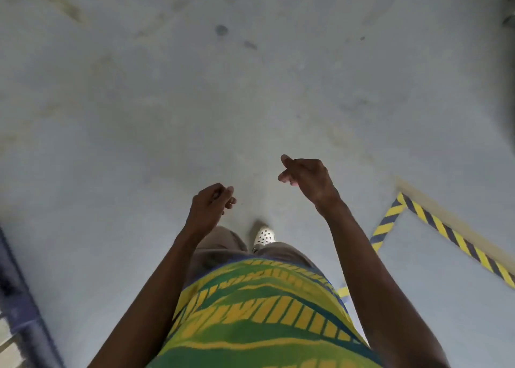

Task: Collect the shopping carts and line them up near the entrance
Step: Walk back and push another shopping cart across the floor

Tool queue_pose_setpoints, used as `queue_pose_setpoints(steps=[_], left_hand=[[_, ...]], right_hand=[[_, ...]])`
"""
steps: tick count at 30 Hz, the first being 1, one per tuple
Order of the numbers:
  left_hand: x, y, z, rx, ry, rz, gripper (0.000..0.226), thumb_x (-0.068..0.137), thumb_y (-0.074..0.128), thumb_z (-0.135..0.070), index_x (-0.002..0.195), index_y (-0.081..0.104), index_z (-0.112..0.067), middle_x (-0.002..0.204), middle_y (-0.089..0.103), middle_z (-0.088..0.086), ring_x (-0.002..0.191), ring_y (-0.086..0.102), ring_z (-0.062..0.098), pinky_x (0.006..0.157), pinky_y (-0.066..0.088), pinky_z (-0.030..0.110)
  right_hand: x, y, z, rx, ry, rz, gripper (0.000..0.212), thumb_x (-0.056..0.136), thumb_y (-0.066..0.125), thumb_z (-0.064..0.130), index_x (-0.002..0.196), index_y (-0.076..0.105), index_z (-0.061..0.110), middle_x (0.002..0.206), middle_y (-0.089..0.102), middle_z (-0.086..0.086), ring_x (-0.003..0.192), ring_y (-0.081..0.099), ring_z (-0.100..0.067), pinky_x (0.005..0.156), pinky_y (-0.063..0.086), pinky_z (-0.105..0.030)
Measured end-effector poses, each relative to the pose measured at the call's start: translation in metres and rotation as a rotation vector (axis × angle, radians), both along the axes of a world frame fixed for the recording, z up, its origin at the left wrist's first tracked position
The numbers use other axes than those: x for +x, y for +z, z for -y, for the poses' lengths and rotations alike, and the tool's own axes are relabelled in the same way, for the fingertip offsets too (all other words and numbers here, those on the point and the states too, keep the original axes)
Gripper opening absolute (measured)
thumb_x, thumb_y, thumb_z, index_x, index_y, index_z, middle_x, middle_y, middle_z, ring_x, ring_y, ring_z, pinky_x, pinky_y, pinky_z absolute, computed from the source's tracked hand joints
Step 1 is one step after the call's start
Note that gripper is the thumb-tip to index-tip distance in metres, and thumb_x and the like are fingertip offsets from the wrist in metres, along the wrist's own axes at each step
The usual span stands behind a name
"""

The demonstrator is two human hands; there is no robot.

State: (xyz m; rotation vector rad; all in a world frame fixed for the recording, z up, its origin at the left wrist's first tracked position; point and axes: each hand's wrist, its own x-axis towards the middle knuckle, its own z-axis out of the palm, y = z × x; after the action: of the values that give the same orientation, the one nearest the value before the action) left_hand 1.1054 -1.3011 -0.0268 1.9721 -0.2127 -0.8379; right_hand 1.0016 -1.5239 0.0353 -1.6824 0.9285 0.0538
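1. Closest to me are my green and yellow shirt [264, 306] and, just past its hem, one white perforated shoe [264, 236] planted on the floor. I judge that I am on foot between carts, not pushing one.
2. My left hand [209, 208] is raised in front of my waist. Its fingers are loosely curled toward the thumb and nothing is in them.
3. My right hand [306, 176] is a little higher and further out. Its fingers are relaxed and half bent, and they are empty too.
4. At my lower left is a dark metal frame [19, 298] with bars. It is blurred and cut off by the edge, so I cannot tell whether it belongs to a cart or a railing.
5. To my right, yellow and black hazard tape [446, 228] marks the corner of a floor zone, well apart from my hands.
6. Ahead lies stained grey concrete floor [223, 89].
7. At the far top right edge is a dark metallic shape [510, 8], too small to name.
8. I see no shopping cart that I can be sure of, no row of them and no entrance. How many are lined up I cannot say. By my judgement, the next cart is yet to be reached and gripped.
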Motion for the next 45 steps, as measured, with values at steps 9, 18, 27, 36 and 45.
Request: queue_pose_setpoints(steps=[9, 18, 27, 36, 45], left_hand=[[0.215, -0.032, 0.126, -0.026, 0.235, -0.079, 0.062, 0.102, 0.058, -0.041, 0.045, 0.058, -0.018, 0.056, 0.063, 0.025, 0.054, 0.064, 0.031, 0.057, 0.047, 0.028], [0.509, 0.015, 0.29, -0.055, 0.152, -0.035, 0.076, 0.103, 0.032, -0.066, 0.049, 0.03, -0.013, 0.047, 0.032, 0.015, 0.056, 0.069, 0.034, 0.075, 0.044, 0.036], [0.714, 0.028, 0.445, -0.03, 0.068, 0.003, 0.078, 0.105, 0.025, -0.064, 0.048, 0.027, -0.011, 0.04, 0.03, 0.006, 0.057, 0.067, 0.04, 0.07, 0.038, 0.037], [0.906, 0.016, 0.626, -0.016, 0.034, -0.004, 0.078, 0.102, 0.039, -0.062, 0.054, 0.045, -0.001, 0.045, 0.039, 0.013, 0.039, 0.045, 0.024, 0.046, 0.035, 0.027], [1.072, 0.016, 0.774, -0.181, -0.007, -0.081, 0.034, 0.112, 0.036, -0.017, 0.099, 0.063, -0.001, 0.069, 0.07, 0.019, 0.053, 0.059, 0.027, 0.053, 0.045, 0.029]], right_hand=[[0.241, -0.02, 0.127, 0.035, 0.129, 0.046, 0.045, 0.099, 0.063, 0.05, 0.07, 0.08, 0.02, 0.075, 0.077, -0.005, 0.085, 0.071, -0.028, 0.092, 0.056, -0.046], [0.476, -0.002, 0.235, 0.065, 0.064, 0.044, 0.047, 0.1, 0.062, 0.046, 0.073, 0.08, 0.013, 0.074, 0.077, -0.003, 0.076, 0.07, -0.018, 0.086, 0.057, -0.038], [0.679, -0.026, 0.375, 0.157, -0.008, 0.044, 0.045, 0.101, 0.063, 0.039, 0.075, 0.08, 0.007, 0.074, 0.077, -0.008, 0.071, 0.071, -0.013, 0.078, 0.058, -0.035], [0.918, -0.025, 0.583, 0.134, 0.086, 0.041, 0.042, 0.1, 0.063, 0.042, 0.076, 0.066, 0.008, 0.082, 0.078, 0.0, 0.076, 0.073, -0.014, 0.09, 0.057, -0.046], [1.096, 0.022, 0.732, 0.124, -0.001, 0.217, 0.029, 0.101, 0.065, 0.033, 0.086, 0.068, 0.009, 0.086, 0.077, -0.003, 0.083, 0.074, -0.024, 0.082, 0.056, -0.042]])
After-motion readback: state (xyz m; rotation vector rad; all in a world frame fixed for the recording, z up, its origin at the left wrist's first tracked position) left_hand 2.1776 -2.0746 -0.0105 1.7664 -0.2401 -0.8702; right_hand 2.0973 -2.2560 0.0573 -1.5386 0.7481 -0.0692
